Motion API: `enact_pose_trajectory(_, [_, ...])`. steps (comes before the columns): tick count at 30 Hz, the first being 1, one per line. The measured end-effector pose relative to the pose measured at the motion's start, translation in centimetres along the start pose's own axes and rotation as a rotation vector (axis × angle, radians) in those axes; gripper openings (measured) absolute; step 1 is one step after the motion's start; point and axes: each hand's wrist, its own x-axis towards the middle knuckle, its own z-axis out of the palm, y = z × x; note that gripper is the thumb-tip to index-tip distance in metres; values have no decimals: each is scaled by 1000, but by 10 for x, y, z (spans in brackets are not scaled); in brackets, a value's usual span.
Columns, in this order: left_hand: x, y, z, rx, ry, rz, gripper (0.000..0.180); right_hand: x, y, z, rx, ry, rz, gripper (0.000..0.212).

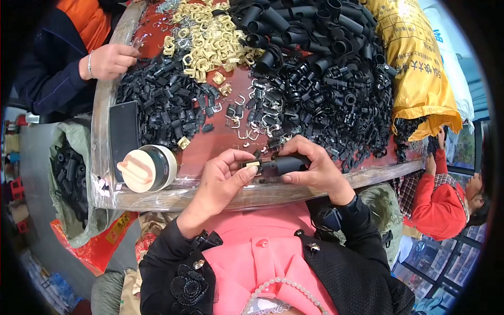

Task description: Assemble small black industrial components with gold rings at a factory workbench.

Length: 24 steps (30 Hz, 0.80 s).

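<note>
At the near edge of the table, my left hand [224, 177] pinches a small black plastic part with a cream-coloured piece [253, 164] at its end. My right hand [316, 169] grips a black plastic tube [292, 164], its fingers wrapped over the top and the thumb below. The tube and the small black part meet end to end between my hands; whether they are joined I cannot tell. Just beyond my hands lie bent metal hooks [243, 134] and small black clips [234, 111]. Left of my left hand stands a lidded jar [164, 165].
The red table [207, 152] bears heaps of black clips [160, 100], cream rings [202, 39], black tubes [273, 21] and small black parts [336, 105]. A dark phone [124, 126] lies left. A yellow sack [415, 63] lines the right side. A co-worker's hand [113, 61] reaches in at upper left.
</note>
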Motion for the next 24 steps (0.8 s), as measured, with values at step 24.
enact_pose_trajectory(24, [22, -9, 0, 23, 23, -162, 21, -17, 17, -3, 405, 129, 252, 46])
